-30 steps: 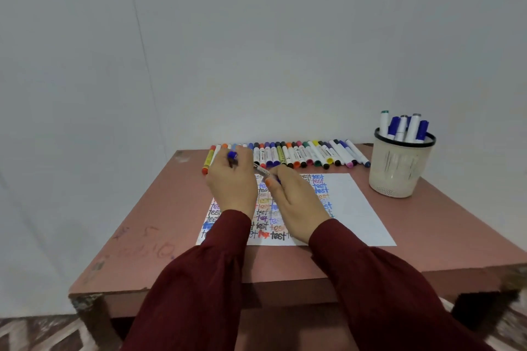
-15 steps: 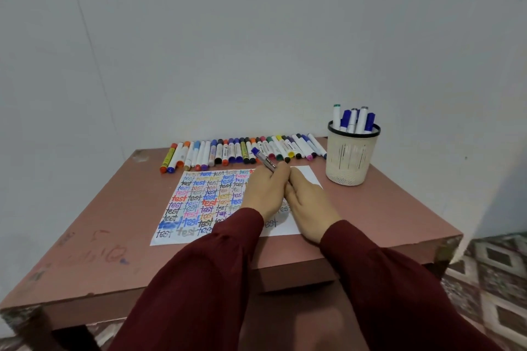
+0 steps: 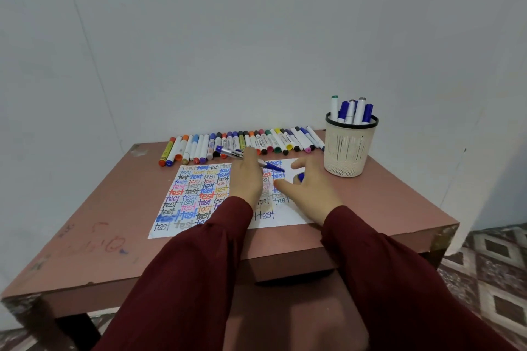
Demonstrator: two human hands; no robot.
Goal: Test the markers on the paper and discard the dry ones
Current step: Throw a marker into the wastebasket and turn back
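- Whereas half a second ago the two hands were pressed together over the paper, they are now apart: the left hand (image 3: 246, 179) stays over the middle of the sheet and the right hand (image 3: 310, 196) has gone to the right.
- I judge that the cap has just come off. The blue marker (image 3: 231, 152) now shows a bare blue tip, which points right, just above the written rows of the paper (image 3: 288, 215).
- The cap (image 3: 301, 177) is a small blue piece at the far side of the right hand.
- The fingers of the left hand are curled round the middle of the marker and hold it. Its rear end sticks out to the far left, over the row of markers (image 3: 256, 141) that lies along the far edge of the bench (image 3: 99, 222).
- The right hand has its thumb and first finger spread wide, while the other fingers seem to keep the cap — how exactly they grip it I cannot tell.
- For the task this means the marker is ready for its test; the next move is probably to write on the blank white part at the right of the sheet.
- Whether this marker is dry is not yet known.
- The mesh cup (image 3: 345, 151) at the far right holds several markers upright — if it is for the dry ones, I cannot say.
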